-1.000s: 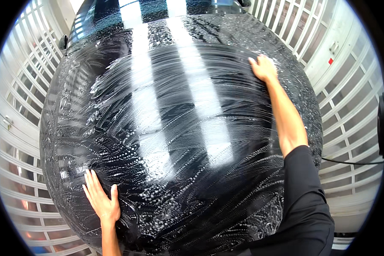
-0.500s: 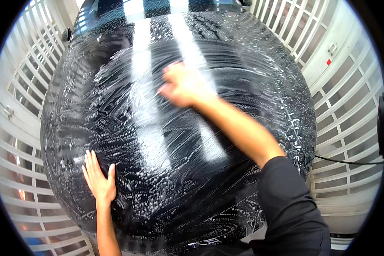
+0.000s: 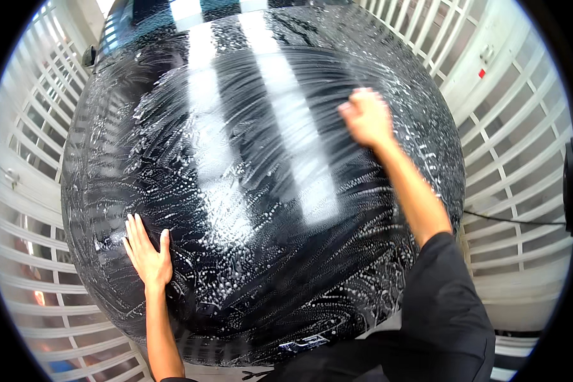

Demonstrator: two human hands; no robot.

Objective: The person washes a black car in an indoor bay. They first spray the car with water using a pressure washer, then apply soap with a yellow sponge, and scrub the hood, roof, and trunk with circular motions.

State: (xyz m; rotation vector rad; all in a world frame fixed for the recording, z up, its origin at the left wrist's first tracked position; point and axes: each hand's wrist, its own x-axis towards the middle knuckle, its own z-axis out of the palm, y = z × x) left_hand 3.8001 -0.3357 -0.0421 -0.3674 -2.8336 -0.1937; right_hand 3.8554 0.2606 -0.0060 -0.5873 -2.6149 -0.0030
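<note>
The left hand (image 3: pixel 148 254), at 8 o'clock, lies flat on the black hood (image 3: pixel 286 245), palm down; its fingers are straight and parted, the thumb stands out toward 3 o'clock, and they grasp nothing. The right hand (image 3: pixel 366 118), between 1 and 2 o'clock, is over the hood's upper part with its fingers bent inward. Motion blur softens it, so one cannot tell whether the fingers are clenched on something, or exactly where they meet the surface.

At 9 o'clock stands the left gate (image 3: pixel 28 181), white with narrow bars that the lens bows. The mirror (image 3: pixel 89 56), small and dark, juts out at 10 o'clock. The hood is glossy and rounded and fills the middle. Foam (image 3: pixel 226 270) covers much of it: beads and fine dotted lines toward 7 o'clock, thin curved streaks toward 12. Two broad white bands of shine run down from 11 and 12 o'clock, crossing the smooth windshield (image 3: pixel 219 16). A small badge (image 3: pixel 304 344) sits at 6 o'clock. The sleeve (image 3: pixel 449 280), matte black cloth, hangs loosely at 4 o'clock. At 3 o'clock a thin dark cord (image 3: pixel 516 219) crosses before the right gate (image 3: pixel 496 38), also white and barred, with a red patch (image 3: pixel 482 74) at 2 o'clock.
</note>
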